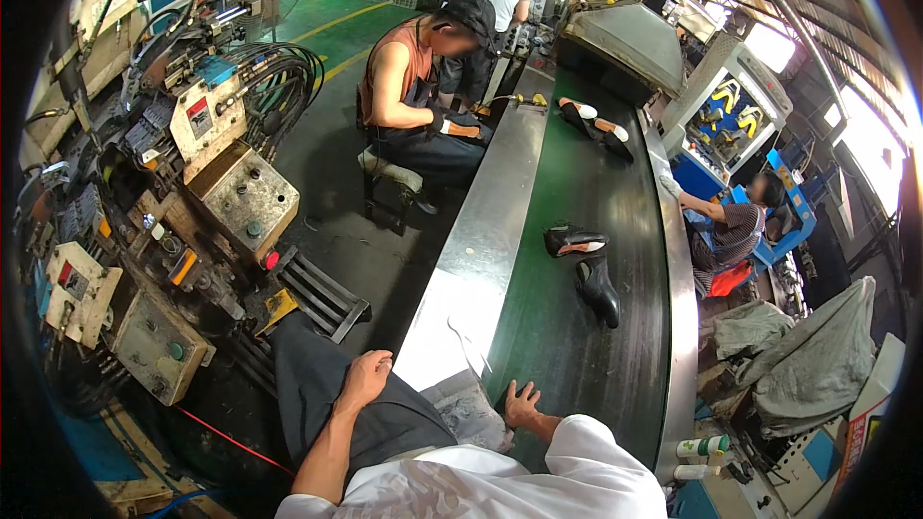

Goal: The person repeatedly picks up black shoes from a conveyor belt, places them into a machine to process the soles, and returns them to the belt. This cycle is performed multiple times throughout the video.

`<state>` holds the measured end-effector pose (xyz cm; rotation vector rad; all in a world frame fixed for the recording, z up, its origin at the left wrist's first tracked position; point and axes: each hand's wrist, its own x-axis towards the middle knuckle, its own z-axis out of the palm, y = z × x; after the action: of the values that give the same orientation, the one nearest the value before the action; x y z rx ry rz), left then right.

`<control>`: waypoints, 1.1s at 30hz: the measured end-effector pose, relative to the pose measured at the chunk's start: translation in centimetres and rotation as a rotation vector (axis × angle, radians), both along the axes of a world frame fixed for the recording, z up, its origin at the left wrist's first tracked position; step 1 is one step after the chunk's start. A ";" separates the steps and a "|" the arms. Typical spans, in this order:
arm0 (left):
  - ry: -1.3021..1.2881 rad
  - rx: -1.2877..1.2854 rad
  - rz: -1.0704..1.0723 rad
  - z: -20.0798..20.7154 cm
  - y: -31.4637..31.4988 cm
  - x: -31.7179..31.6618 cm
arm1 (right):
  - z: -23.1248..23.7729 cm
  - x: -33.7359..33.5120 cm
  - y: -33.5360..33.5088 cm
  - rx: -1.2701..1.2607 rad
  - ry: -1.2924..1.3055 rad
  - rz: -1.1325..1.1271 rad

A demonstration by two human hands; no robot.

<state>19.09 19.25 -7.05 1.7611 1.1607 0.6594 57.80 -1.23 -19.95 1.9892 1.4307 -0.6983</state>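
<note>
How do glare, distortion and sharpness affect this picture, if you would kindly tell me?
Head view: glare whitens part of the metal ledge; the openings at right are washed out; the roof curves toward the dark round rim; the left hand and right hand look fairly sharp.

The black shoes (600, 290) look glossy, the metal ledge (481, 255) smooth and shiny

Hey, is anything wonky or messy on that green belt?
A little: mid-belt, one black shoe lies crosswise on the green belt, while a second shoe lies mostly lengthwise. They look askew because they aren't lined up side by side. I can't make out any damage.
</note>
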 end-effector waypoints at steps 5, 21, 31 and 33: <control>-0.030 -0.034 0.018 0.1 -0.1 -0.3 | 3.1 -1.4 1.8 0.019 0.076 -0.262; -0.046 -0.051 0.099 -0.8 -0.1 -1.3 | 6.2 -13.1 12.2 0.875 0.273 0.098; -0.055 -0.026 0.058 -0.3 -0.2 -0.4 | 7.2 -12.6 13.1 0.840 0.447 -0.008; -0.057 -0.015 0.049 -0.5 -0.1 -0.4 | 6.9 -12.6 13.2 0.864 0.431 0.010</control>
<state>18.66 19.19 -7.56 1.6955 1.1702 0.7232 45.17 11.96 -13.08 2.5483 2.2771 -0.5698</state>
